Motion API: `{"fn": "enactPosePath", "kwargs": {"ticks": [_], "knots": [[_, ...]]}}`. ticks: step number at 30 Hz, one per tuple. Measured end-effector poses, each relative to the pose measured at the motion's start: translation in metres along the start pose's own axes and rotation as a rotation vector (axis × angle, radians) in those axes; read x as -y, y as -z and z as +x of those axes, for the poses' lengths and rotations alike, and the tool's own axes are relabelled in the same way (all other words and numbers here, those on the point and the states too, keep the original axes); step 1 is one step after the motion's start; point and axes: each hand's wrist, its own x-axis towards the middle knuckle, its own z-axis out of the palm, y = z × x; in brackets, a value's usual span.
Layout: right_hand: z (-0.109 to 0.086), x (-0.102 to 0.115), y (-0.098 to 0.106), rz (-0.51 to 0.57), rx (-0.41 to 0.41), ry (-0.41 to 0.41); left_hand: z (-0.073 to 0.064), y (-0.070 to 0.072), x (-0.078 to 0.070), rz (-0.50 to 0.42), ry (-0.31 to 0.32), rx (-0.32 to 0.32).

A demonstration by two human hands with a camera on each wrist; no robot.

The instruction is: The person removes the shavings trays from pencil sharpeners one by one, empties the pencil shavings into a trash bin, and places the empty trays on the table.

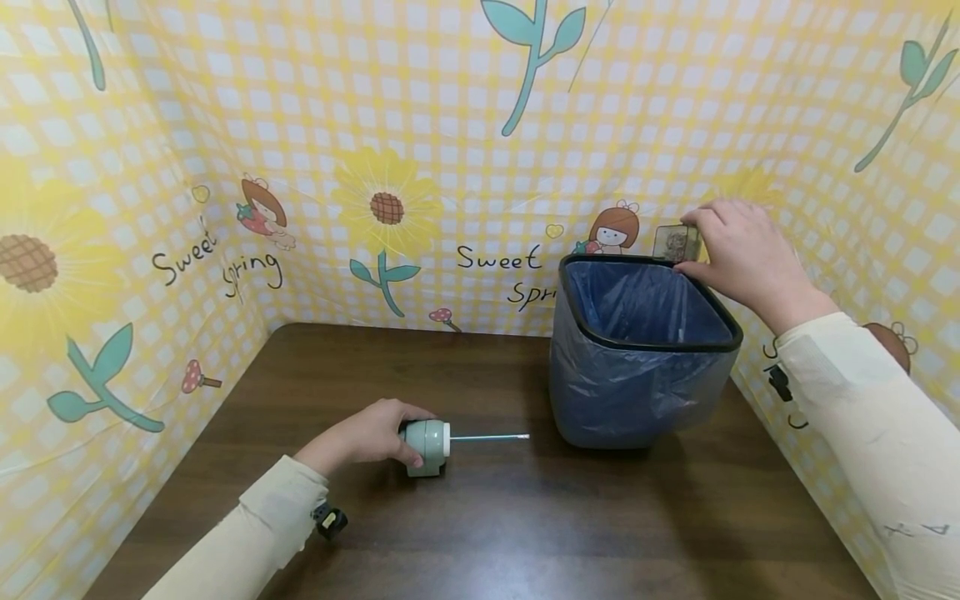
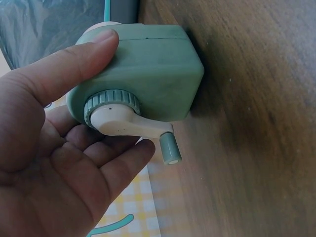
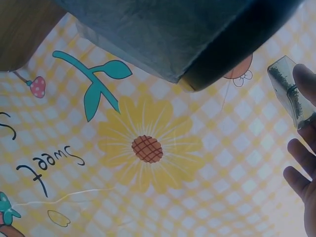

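My left hand [image 1: 372, 435] grips a green hand-crank pencil sharpener [image 1: 427, 446] on the table, thumb on one side. In the left wrist view its pale crank [image 2: 116, 122] with a green knob [image 2: 170, 149] faces the palm. A thin teal pencil [image 1: 487, 437] sticks out of the sharpener's white front, pointing right. Over the back rim of a bin, my right hand [image 1: 750, 250] pinches a small clear shavings drawer [image 1: 670, 242] between thumb and fingers. Dark shavings show inside the drawer [image 3: 286, 91] in the right wrist view.
The blue bin [image 1: 630, 400], with a black rim [image 1: 652, 344] and a clear liner bag, stands at the right of the brown wooden table [image 1: 360, 367]. Yellow checked cloth [image 1: 465, 200] rises behind the table and along both sides.
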Motion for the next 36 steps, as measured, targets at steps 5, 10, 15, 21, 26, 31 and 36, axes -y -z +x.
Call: {"fn": "enactPosePath", "kwargs": {"ticks": [5,10,15,21,26,31,36], "knots": [[0.0003,0.0010,0.0011,-0.008,0.003,0.007,0.0003,0.0002,0.0002,-0.006,0.002,-0.001],[0.0005,0.0009,0.0013,-0.028,-0.009,0.029,0.0009,-0.0001,0.0014,-0.011,0.003,-0.001],[0.0012,0.0005,0.0014,-0.039,-0.013,0.039,0.0010,-0.0008,0.0023,-0.017,-0.002,0.000],[0.0012,0.0004,0.0020,-0.049,-0.002,0.052,0.0012,-0.0012,0.0020,-0.014,-0.004,-0.004],[0.0013,-0.0003,0.0018,-0.059,-0.016,0.072,0.0005,-0.0006,0.0004,-0.009,0.001,-0.010],[0.0017,-0.0014,0.0009,-0.068,-0.035,0.092,-0.0007,0.0003,-0.0011,-0.013,0.005,-0.008],[0.0025,-0.0010,0.0006,-0.117,-0.027,0.120,-0.0005,0.0003,-0.0001,-0.012,0.003,-0.007]]}}
